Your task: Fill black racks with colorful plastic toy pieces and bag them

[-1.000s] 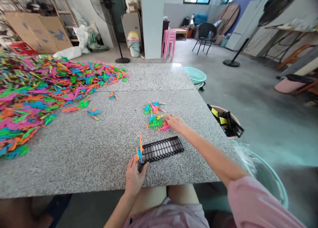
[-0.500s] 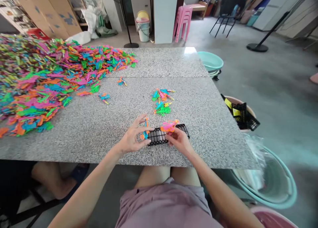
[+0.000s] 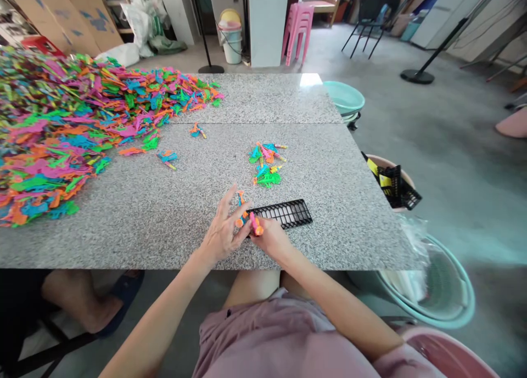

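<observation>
In the head view, my right hand (image 3: pixel 272 239) is closed on a small pink and orange plastic toy (image 3: pixel 256 224), held end-on over the left end of a black mesh basket (image 3: pixel 294 213). My left hand (image 3: pixel 222 230) has its fingers spread around a blue and orange plastic toy (image 3: pixel 241 209) upright at that same end. Whether these fingers press on that toy is unclear. The basket lies on the speckled tabletop, its left part covered by my hands. Beyond it lies a small cluster of colourful plastic toys (image 3: pixel 267 176).
A large heap of bright plastic toys (image 3: pixel 82 131) covers the table's left side, with loose toys (image 3: pixel 167 157) nearer. Right of the table stand a tub of black baskets (image 3: pixel 393 183) and a green tub (image 3: pixel 461 290). Another person's foot (image 3: pixel 102 315) shows lower left.
My right hand has moved left along the basket with the pink and orange toy, which has turned end-on. My left hand stays by the blue and orange toy. The view has shifted slightly.
</observation>
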`<state>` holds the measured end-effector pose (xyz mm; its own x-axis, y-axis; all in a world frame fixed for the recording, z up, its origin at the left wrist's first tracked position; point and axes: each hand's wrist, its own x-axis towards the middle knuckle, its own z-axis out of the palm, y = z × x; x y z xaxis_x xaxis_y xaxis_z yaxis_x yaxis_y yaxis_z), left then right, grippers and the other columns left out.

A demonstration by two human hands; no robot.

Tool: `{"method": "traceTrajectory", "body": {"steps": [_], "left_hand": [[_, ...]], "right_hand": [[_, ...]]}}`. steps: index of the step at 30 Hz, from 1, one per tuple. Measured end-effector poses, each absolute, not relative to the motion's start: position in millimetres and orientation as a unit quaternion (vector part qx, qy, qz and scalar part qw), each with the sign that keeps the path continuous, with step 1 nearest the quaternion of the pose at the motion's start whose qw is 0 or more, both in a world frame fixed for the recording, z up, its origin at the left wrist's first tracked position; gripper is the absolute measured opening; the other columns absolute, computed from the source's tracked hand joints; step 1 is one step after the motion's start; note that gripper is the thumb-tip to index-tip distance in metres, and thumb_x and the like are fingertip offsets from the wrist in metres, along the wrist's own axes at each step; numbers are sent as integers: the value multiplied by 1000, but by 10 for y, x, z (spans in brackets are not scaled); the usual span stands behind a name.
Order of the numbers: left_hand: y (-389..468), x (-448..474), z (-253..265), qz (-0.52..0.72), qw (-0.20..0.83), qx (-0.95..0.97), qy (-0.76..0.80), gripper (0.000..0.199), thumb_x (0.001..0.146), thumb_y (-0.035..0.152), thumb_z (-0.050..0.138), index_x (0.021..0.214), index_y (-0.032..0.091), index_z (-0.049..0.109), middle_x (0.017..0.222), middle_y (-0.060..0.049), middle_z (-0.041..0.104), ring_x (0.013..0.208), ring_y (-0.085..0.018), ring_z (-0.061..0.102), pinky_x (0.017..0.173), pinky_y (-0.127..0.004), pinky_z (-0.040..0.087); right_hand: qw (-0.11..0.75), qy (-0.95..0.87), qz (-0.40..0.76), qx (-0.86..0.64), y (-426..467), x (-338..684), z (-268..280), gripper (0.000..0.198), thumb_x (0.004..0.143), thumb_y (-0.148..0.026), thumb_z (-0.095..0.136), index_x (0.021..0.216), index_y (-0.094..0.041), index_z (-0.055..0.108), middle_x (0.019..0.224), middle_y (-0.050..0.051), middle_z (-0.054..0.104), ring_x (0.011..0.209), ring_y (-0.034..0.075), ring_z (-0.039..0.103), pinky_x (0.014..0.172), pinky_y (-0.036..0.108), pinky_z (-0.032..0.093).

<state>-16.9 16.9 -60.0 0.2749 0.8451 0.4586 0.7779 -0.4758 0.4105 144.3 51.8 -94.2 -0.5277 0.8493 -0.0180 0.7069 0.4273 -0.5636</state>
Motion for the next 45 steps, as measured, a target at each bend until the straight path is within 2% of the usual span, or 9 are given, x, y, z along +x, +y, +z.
{"method": "traceTrajectory", "body": {"steps": [4,11,16,19,21,26,30,37,45], "left_hand": [[150,-121,-620,352,-51,795,492,53,92,18,53,143,22,45,141,-15,42,133,-31,42,110,-52,37],[142,-158,-670,342,0,828,445,37,86,22,61,123,19,55,118,-10,64,124,-29,48,107,-49,39],[108,-145,-784,337,-25,813,474,31,89,25,64,116,18,52,125,-13,61,135,-32,40,109,-53,38],[93,-118,-803,333,-27,806,488,27,91,22,62,115,18,51,129,-15,58,138,-33,36,109,-56,38],[84,-112,-790,334,-15,805,490,26,91,23,62,114,20,51,133,-16,56,140,-34,34,107,-56,40],[70,-148,-745,334,37,811,479,28,91,21,62,115,20,49,143,-16,47,143,-34,30,109,-58,38],[68,-163,-716,328,66,814,475,27,92,20,60,116,22,49,150,-14,40,148,-35,20,110,-59,38],[62,-142,-702,318,64,817,477,25,91,20,61,114,21,50,156,-15,33,149,-38,13,113,-63,32],[75,-177,-751,326,53,816,475,24,91,24,61,113,21,51,153,-16,38,149,-40,13,111,-66,34]], "right_hand": [[43,-851,266,-451,608,1343,-826,10,81,-14,60,87,-17,68,82,8,72,74,18,65,64,25,40],[62,-861,291,-412,729,1541,-841,22,82,-11,58,102,-16,66,92,7,73,83,18,67,69,24,44],[78,-855,67,-508,1733,1716,-720,44,86,-2,47,127,-16,56,126,14,61,104,22,61,82,30,49],[7,-893,-1,-450,2197,1764,-688,37,90,0,39,117,-12,61,125,19,58,111,25,56,83,33,51],[15,-908,13,-418,2257,1821,-712,32,92,-2,38,109,-12,63,118,18,61,112,25,56,87,34,50],[214,-832,224,-460,1692,1864,-873,20,92,-13,50,108,-15,63,98,8,69,91,19,65,83,29,49],[228,-776,406,-426,1213,1581,-1024,15,81,-15,64,95,-19,67,84,1,72,76,15,67,74,24,48],[159,-864,318,-358,1230,1356,-961,12,78,-9,62,88,-14,65,85,8,71,79,20,66,71,25,44],[179,-847,355,-354,1233,1425,-874,18,73,-3,64,82,-18,65,75,1,69,70,14,63,65,21,40]]}}
